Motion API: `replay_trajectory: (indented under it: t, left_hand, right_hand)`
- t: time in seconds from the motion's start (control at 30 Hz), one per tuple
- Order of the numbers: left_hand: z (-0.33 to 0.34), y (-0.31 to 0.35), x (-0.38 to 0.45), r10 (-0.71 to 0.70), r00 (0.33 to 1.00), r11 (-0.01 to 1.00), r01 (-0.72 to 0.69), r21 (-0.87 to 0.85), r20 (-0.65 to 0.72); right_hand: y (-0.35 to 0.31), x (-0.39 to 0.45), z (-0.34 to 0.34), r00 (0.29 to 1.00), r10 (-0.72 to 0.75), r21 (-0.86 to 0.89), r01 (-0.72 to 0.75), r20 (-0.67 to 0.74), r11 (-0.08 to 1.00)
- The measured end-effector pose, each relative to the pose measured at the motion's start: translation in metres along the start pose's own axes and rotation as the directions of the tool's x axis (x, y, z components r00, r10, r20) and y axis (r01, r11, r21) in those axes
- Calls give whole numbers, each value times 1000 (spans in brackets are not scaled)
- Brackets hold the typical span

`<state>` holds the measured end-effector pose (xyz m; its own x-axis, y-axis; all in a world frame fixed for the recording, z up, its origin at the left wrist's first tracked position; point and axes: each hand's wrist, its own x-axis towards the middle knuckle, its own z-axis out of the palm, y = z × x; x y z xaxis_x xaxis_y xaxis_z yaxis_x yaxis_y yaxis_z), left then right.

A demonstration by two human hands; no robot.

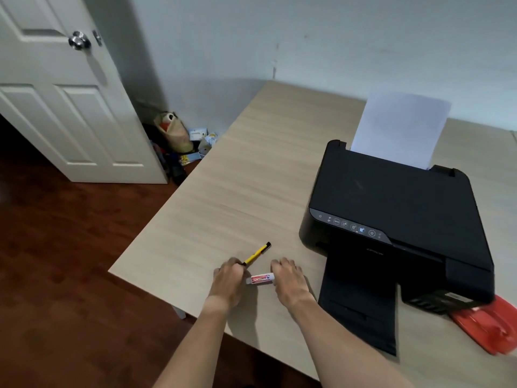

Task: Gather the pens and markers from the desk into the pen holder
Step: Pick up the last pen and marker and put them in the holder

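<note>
Left hand point(228, 278) fingers grip yellow pen point(256, 253); right hand point(288, 278) fingers clasp marker point(260, 278)

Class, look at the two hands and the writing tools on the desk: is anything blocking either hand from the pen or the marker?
Nothing visible does. The left hand is already at the yellow pen, and the right hand touches the white marker. The printer sits off to the right.

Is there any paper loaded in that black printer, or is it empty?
Loaded: white paper sheets stand upright in the rear feed of the printer.
</note>
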<state>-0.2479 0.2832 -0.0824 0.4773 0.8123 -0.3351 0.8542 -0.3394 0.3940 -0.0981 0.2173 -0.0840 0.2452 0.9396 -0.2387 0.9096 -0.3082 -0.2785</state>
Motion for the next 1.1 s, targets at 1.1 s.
replay_trajectory:
  t: [1.1]
  left_hand:
    - [126,463,-125,600,715,536,-692,-484,-359]
  right_hand:
    - [415,-344,-170,408,630,604,-210,-661,769]
